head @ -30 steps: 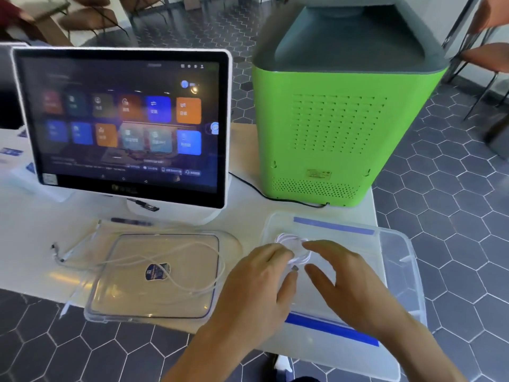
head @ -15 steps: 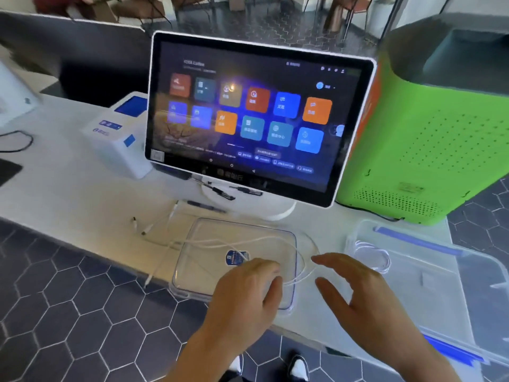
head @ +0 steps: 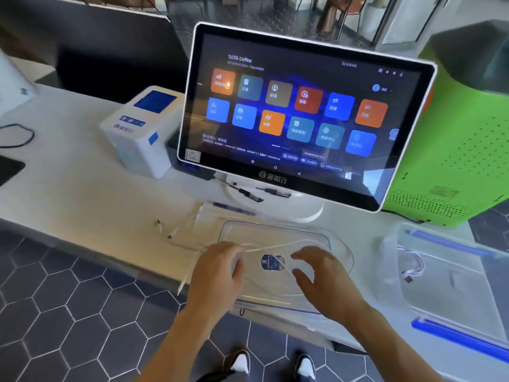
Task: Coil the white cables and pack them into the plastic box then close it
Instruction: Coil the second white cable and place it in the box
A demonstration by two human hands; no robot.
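A loose white cable lies strung across the clear box lid, which has a blue sticker and rests at the counter's front edge. Its plugs lie on the counter to the left, and one end hangs over the edge. My left hand curls its fingers onto this cable at the lid's left side. My right hand hovers over the lid's right side with fingers spread, holding nothing. A coiled white cable lies inside the clear plastic box at the right.
A touchscreen terminal on a round base stands just behind the lid, with a pen in front of it. A white receipt printer sits at the left, a green machine at the right. The tiled floor lies below the counter edge.
Both hands left the box after setting down the coiled cable and moved left over the lid. My left hand's fingers have come down onto the loose cable.
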